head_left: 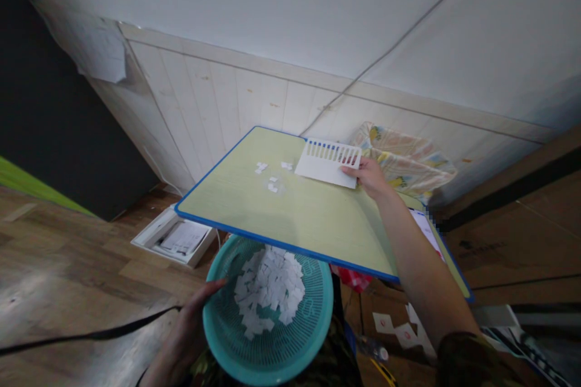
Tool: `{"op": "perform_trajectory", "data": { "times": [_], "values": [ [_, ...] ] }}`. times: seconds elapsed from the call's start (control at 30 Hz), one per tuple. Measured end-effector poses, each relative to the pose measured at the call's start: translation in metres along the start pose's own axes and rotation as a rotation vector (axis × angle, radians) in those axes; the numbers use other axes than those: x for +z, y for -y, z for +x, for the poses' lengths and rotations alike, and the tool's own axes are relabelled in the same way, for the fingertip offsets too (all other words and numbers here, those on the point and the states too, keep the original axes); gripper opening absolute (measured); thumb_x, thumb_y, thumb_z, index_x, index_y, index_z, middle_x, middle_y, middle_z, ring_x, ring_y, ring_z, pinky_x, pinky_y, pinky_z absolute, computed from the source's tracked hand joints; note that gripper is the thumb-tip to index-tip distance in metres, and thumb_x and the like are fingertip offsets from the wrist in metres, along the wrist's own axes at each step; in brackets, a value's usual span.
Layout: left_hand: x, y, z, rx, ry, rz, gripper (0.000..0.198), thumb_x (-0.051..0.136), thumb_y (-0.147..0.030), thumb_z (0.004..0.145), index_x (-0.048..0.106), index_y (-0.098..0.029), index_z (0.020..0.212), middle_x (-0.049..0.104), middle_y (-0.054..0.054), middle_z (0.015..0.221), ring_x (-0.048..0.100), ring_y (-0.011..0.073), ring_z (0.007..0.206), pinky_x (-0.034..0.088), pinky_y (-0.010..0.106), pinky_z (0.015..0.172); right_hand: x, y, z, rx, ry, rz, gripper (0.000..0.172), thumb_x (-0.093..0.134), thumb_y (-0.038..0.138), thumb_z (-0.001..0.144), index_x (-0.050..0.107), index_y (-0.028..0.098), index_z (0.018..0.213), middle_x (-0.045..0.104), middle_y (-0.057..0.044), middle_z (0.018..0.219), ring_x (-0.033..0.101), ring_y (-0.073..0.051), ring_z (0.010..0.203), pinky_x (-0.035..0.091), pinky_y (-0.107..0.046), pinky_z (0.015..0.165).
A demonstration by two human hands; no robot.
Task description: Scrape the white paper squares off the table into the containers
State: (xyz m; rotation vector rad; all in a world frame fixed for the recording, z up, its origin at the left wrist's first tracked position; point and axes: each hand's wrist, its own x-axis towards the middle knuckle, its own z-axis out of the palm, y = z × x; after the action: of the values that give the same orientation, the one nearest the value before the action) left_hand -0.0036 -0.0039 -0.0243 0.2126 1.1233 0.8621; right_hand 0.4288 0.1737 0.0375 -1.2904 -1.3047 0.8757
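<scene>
My left hand (193,317) grips the rim of a turquoise plastic colander (320,320), thumb over the edge, just below the table's front side. Inside the colander lies a heap of small white paper pieces (272,284). Over the far right part of the pale yellow, blue-edged table (254,211), my right hand (370,176) pinches the right end of a flat white panel (322,166) with a row of slots along its far side. Left of the panel, small groups of white pieces (273,186) lie on the tabletop.
A patterned lined bin (403,160) stands behind the table at right, against the wall. On the floor at left sits a white box lid (175,236) holding papers. Cardboard boxes (521,242) fill the right side, and printed cards (406,334) lie low at right.
</scene>
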Motion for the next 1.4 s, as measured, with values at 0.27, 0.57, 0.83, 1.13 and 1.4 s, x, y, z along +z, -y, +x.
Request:
{"op": "perform_trajectory", "data": {
  "times": [0.27,0.57,0.83,1.13,1.4],
  "values": [
    [0.006,-0.002,-0.006,0.018,-0.019,0.007,0.036,0.064,-0.01,0.082,0.067,-0.002,0.117,0.081,0.011,0.073,0.075,0.0357,0.088,0.062,0.044,0.078,0.01,-0.015,0.001,0.016,-0.044,0.021,0.048,0.087,0.044,0.052,0.074,0.019,0.09,0.076,-0.007,0.096,0.07,-0.027,0.091,0.053,-0.041,0.083],
    [0.005,-0.001,-0.002,-0.009,-0.002,0.016,0.031,0.061,-0.011,0.084,0.07,-0.004,0.114,0.081,0.01,0.07,0.076,0.0349,0.083,0.06,0.046,0.082,0.028,-0.005,-0.01,0.051,0.103,0.044,0.043,0.088,0.04,0.056,0.076,0.019,0.091,0.076,-0.008,0.099,0.07,-0.024,0.09,0.053,-0.039,0.085],
    [0.012,-0.004,-0.008,-0.038,-0.021,-0.034,0.04,0.062,-0.008,0.082,0.066,-0.004,0.122,0.081,0.011,0.074,0.075,0.0365,0.089,0.061,0.046,0.081,0.004,-0.003,-0.005,0.097,0.098,0.045,0.047,0.09,0.039,0.051,0.076,0.018,0.091,0.076,-0.008,0.095,0.07,-0.025,0.086,0.054,-0.038,0.079],
    [0.008,-0.003,-0.006,-0.017,-0.006,-0.038,0.046,0.065,-0.008,0.079,0.065,-0.006,0.125,0.082,0.011,0.078,0.076,0.0358,0.085,0.062,0.044,0.077,-0.016,-0.007,0.0,0.08,-0.007,0.055,0.05,0.09,0.039,0.05,0.075,0.019,0.093,0.076,-0.008,0.102,0.07,-0.027,0.094,0.054,-0.041,0.084],
    [0.003,-0.001,-0.002,-0.033,0.009,-0.011,0.034,0.062,-0.011,0.083,0.07,-0.005,0.116,0.082,0.012,0.076,0.077,0.0333,0.078,0.062,0.042,0.076,-0.015,-0.012,0.005,0.011,-0.117,0.023,0.048,0.086,0.04,0.055,0.074,0.019,0.097,0.075,-0.007,0.106,0.069,-0.025,0.094,0.053,-0.041,0.086]
  ]
}}
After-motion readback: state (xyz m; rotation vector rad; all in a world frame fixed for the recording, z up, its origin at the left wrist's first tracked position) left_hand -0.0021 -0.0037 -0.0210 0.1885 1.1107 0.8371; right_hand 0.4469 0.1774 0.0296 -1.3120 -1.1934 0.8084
